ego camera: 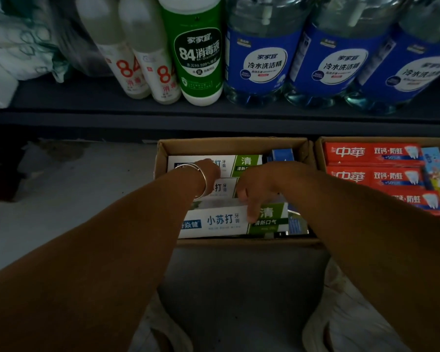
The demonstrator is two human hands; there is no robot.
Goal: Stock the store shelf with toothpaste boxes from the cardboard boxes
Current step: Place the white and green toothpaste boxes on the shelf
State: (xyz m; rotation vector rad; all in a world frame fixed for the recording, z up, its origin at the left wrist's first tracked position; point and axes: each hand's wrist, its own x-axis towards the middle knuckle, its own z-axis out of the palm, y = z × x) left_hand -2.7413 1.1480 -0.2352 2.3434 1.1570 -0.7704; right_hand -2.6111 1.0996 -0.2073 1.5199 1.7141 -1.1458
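Note:
An open cardboard box [234, 144] on the floor holds white-and-green toothpaste boxes lying flat, with blue boxes at its right side. My right hand [261, 185] reaches into it. Its thumb lies on the top face of the nearest white-and-green toothpaste box [219, 221], and its fingers curl behind that box's far edge. My left hand [210, 170], with a silver bangle on the wrist, dips onto the boxes farther back; its fingers are hidden. A second cardboard box [319, 148] to the right holds red toothpaste boxes [374, 152].
Above the boxes runs a dark shelf [163, 115]. On it stand white disinfectant bottles [160, 74], a green-labelled bottle [201, 59] and blue-labelled detergent bottles [262, 64]. Bare grey floor [87, 189] lies left of the boxes. My knees are at the bottom.

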